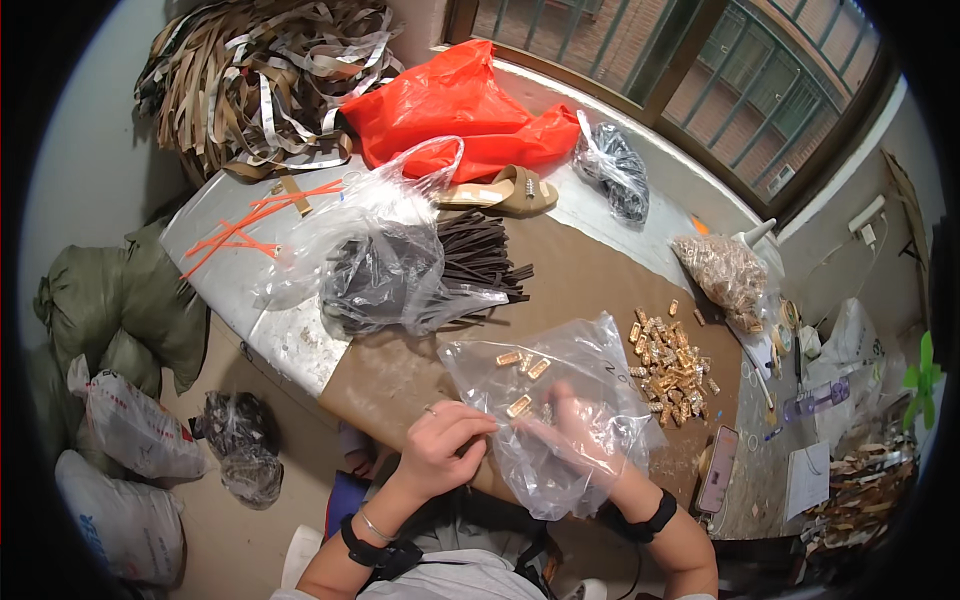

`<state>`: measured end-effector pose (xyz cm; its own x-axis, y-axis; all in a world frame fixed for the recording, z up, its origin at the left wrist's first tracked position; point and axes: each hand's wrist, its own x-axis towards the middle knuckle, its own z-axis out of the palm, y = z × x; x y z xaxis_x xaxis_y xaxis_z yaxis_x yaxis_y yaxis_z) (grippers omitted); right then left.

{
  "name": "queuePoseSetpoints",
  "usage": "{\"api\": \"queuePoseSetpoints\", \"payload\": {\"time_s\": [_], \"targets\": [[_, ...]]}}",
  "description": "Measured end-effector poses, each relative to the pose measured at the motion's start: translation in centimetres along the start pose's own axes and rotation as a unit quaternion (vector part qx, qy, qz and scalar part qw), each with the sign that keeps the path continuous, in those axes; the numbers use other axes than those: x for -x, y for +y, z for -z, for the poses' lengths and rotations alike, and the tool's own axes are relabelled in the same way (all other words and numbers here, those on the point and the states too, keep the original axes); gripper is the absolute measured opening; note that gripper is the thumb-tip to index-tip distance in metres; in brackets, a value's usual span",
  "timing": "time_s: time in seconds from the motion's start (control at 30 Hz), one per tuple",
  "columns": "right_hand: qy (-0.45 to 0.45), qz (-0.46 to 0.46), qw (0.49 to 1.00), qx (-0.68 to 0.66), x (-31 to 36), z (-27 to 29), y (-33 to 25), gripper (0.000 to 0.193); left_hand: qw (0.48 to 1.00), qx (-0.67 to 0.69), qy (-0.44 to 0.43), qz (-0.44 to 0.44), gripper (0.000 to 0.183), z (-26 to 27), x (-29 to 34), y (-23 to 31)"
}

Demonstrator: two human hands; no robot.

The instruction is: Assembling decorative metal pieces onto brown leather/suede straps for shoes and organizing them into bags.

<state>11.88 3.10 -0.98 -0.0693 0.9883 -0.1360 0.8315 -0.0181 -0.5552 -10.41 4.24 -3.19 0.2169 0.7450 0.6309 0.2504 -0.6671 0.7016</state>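
A clear plastic bag (600,350) lies at the table's near edge, with several small gold buckles (519,405) showing in its left part. My left hand (445,448) is closed, its thumb and fingertips pinching the left edge of the bag. Through the film I see my right hand (578,430), which reaches into the bag from the lower right. Its fingers look stretched out and apart, pointing toward the buckles and my left fingertips; the plastic blurs them in part. To the right of the bag lies a loose pile of gold buckles (672,365).
Dark strips (480,255) stick out of a clear bag on the brown table cover (590,265). Behind stand a sandal (515,192), a red bag (455,115) and heaped straps (270,80). A bag of buckles (720,270) and a phone (717,470) are at right. Sacks (105,310) fill the left floor.
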Motion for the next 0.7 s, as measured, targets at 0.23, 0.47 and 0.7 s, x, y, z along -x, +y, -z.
{"api": "queuePoseSetpoints", "payload": {"time_s": [0.23,0.47,0.7], "targets": [[0.024,0.046,0.997,-0.054,0.1,-0.7,0.0,0.05,1.0,-0.006,-0.01,0.0,0.022,0.3,-0.1,0.0],[-0.022,-0.07,0.997,0.039,-0.9,3.3,-4.0,0.052,1.0,-0.006,-0.009,0.0,0.022,0.5,0.2,0.0],[0.133,0.104,0.984,0.064,-3.1,0.7,-2.8,0.062,1.0,0.002,-0.009,-0.004,0.022,0.0,0.0,-0.1]]}}
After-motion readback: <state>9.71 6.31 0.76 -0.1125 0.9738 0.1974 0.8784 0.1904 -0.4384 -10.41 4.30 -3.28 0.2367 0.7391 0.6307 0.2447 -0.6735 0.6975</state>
